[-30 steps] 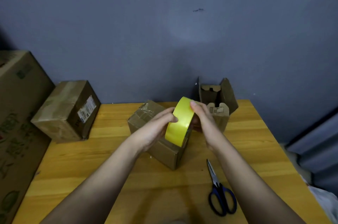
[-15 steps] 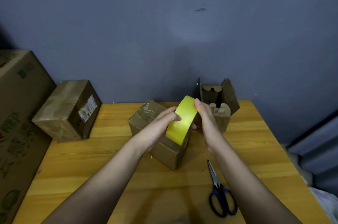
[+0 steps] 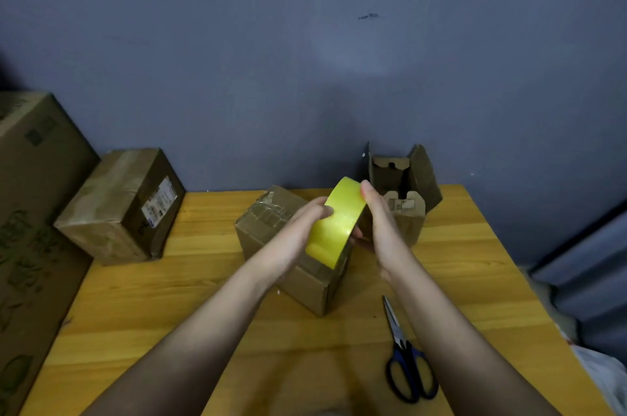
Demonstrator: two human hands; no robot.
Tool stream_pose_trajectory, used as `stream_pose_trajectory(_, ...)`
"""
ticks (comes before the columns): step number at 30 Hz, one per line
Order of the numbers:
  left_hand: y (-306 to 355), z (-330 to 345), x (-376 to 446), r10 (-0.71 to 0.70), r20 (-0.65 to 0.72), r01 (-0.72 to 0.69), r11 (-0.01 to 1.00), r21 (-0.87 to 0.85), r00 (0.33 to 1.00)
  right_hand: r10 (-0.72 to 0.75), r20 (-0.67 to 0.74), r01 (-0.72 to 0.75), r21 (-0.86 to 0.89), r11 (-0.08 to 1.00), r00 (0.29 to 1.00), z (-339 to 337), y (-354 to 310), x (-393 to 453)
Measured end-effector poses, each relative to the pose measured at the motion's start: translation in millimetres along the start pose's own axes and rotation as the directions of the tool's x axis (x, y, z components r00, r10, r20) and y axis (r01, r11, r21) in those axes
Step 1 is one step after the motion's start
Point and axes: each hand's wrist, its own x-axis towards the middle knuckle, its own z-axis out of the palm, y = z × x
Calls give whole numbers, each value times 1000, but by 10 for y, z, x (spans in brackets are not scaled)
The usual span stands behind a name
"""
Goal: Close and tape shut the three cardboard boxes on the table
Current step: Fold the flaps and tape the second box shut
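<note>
A yellow tape roll [image 3: 334, 227] is held upright between both hands above the middle cardboard box [image 3: 271, 222], whose flaps are down. My left hand [image 3: 298, 234] touches the roll's outer band with its fingertips from the left. My right hand [image 3: 378, 220] grips the roll from the right, thumb on its top edge. A small box [image 3: 405, 212] with its flaps standing open sits behind my right hand. A third box [image 3: 118, 208] with a white label lies at the table's left back corner.
Blue-handled scissors [image 3: 405, 364] lie on the wooden table [image 3: 169, 313] at the front right. A large printed carton [image 3: 30, 212] stands off the table's left edge. A grey wall rises directly behind the table.
The tape roll has tilted and shifted slightly as both hands turn it. My left fingertips slid along its outer band. The boxes and scissors have not moved.
</note>
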Motion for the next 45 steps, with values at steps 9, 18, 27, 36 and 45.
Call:
stream_pose_trajectory(9,-11,-26,-49,0,-40,2,999,54,999,14,31,-12,-45,999,999,29,23,-7)
stream_pose_trajectory(18,25,3,-84,24,-113,-11,993,119,993,-52,39,57,-148,987,998,41,-14,-54)
stream_pose_trajectory(27,71,-16,-58,-23,-192,37,997,71,981,-335,422,538,-629,562,843,-6,-363,-157)
stream_pose_trajectory(36,111,-99,-74,210,-383,124,719,684,899,-321,430,518,-809,279,844,145,-490,-242)
stream_pose_trajectory(45,69,-149,30,388,-317,106,477,873,865,-279,440,510,-815,274,854,221,-444,-264)
